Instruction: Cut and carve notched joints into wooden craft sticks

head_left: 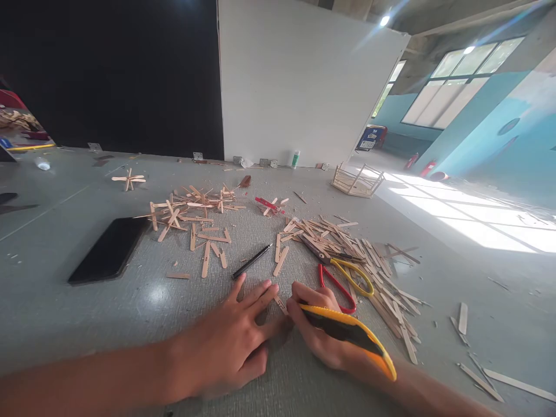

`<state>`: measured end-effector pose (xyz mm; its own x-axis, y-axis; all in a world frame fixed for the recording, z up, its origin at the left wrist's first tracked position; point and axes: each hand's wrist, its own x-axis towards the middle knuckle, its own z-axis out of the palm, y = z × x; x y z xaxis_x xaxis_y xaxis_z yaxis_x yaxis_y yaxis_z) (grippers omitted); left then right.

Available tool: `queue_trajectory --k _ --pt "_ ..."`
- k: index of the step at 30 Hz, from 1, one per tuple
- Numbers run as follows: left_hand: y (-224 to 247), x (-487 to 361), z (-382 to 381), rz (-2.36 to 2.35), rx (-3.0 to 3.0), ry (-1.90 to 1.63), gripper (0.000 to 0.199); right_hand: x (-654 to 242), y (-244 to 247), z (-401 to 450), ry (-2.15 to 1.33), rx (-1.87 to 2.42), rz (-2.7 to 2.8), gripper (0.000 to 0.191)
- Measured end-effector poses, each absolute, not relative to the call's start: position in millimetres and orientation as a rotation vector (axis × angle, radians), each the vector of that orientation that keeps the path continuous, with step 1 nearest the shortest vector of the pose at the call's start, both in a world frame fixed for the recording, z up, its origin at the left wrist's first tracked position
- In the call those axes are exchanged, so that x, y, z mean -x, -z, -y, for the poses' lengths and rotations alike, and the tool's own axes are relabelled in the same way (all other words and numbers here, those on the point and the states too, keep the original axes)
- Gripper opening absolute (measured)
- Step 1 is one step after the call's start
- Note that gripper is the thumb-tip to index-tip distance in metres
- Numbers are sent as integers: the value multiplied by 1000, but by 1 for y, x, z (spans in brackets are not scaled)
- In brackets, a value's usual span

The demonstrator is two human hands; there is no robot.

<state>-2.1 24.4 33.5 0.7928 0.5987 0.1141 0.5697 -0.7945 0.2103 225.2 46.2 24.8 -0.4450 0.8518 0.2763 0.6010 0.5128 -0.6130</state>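
My left hand (237, 336) lies flat with its fingers spread on the grey tabletop. Its fingertips press beside a small wooden craft stick (280, 303) that has dark notches or marks on it. My right hand (317, 324) is closed around a yellow-and-black utility knife (347, 329), whose handle slants back over the wrist. The knife's tip is hidden by my fingers, close to the stick. Just beyond my hands lies a black pen (252, 260). Pliers (339, 263) with one red and one yellow handle rest on the pile of craft sticks (377, 284).
A black phone (108, 250) lies at the left. Loose and joined sticks (191, 211) are scattered past it, with a star-shaped stick piece (129, 179) farther left. A red clip (267, 204), a glue stick (295, 158) and a stick frame (358, 180) stand farther back, before a white panel (304, 81).
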Motion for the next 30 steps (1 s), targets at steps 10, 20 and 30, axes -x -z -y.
queue_trajectory --k 10,20,30 --pt "-30 4 -24 -890 -2780 -250 78 -225 -40 -55 -872 1279 2076 41" --pt "-35 2 -25 -908 -2774 -175 83 -223 -41 -57 -889 1309 2078 39" --pt "-28 6 -25 -867 -2767 -291 79 -218 -47 -55 -766 1397 2136 36"
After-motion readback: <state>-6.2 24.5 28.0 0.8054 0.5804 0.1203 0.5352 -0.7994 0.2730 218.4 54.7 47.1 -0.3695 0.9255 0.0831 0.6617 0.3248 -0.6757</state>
